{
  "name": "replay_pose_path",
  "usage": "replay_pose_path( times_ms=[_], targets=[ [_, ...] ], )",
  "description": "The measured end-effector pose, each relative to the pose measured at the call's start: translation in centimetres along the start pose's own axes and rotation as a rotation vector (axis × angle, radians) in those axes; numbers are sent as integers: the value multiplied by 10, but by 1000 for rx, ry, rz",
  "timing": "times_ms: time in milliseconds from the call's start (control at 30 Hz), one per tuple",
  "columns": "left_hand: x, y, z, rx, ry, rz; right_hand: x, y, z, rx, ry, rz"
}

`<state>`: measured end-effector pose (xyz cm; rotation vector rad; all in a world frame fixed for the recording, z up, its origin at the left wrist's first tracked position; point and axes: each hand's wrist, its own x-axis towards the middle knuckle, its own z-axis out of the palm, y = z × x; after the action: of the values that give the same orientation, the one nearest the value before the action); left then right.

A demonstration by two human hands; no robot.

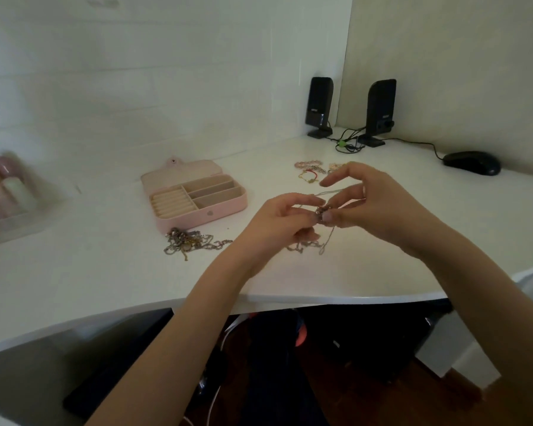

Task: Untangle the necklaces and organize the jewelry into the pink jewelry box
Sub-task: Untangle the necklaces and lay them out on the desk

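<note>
The pink jewelry box (197,215) lies open on the white desk (90,272), its beige compartments bare. A tangled heap of chains (188,241) lies just in front of it. Above the desk's middle, my left hand (277,222) and my right hand (373,204) meet, both pinching a thin necklace (322,215) at a small knot or pendant. Part of its chain hangs down and pools on the desk at the chain end (308,245). Several bracelets (313,170) lie behind my hands, partly hidden by my right fingers.
Two black speakers (319,106) (379,112) with cables stand at the back corner, a black mouse (471,162) to their right. A clear organizer (3,195) with blurred bottles sits at the far left. The desk's front edge curves below my forearms.
</note>
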<state>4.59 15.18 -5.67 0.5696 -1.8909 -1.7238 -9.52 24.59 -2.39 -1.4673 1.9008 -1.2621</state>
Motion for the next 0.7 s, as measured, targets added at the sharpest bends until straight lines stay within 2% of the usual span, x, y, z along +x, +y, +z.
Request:
replay_pose_path(
  times_ms=[200, 300, 400, 500, 600, 667, 700],
  targets=[
    [-5, 2, -5, 151, 78, 114, -4, -8, -9, -50, 6, -15],
    [-8, 4, -4, 136, 109, 111, -9, -6, -11, -27, 25, 8],
    [-13, 5, -1, 86, 79, 80, -15, -5, -6, -25, 111, -65],
    [-19, 6, 4, 7, 35, 54, -18, -4, 6, -199, 196, -189],
    [-25, 8, 6, -55, 74, 46, -30, 0, 16, -347, 278, -177],
    [-28, 7, 4, -44, 111, 63, -41, 3, 18, -231, 289, -78],
    [-30, 6, 4, -33, 126, 76, -46, 2, 19, -87, 230, 0]
  ],
)
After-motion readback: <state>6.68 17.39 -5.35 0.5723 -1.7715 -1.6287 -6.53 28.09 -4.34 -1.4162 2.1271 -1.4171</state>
